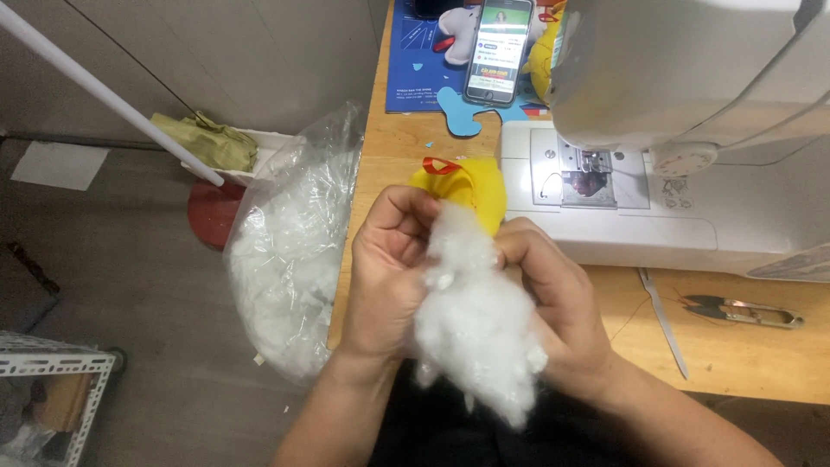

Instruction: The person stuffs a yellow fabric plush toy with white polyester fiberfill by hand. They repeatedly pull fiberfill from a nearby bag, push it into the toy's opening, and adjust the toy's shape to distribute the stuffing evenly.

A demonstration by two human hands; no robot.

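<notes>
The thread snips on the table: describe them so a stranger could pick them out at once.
Start at the white sewing machine on the wooden table. On the bare wood in front of it, beyond the right hand, lie the thread snips. They are small, dark-bladed, with a brassy handle, stubbier than the thin pale strip beside them.

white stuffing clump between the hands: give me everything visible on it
The stuffing clump is white, fluffy, loose fibre with ragged wisps along its lower edge. It hangs upright between both hands, off the table. The left hand pinches its upper left side, the right hand cups its right side. Its top meets the yellow fabric piece.
</notes>
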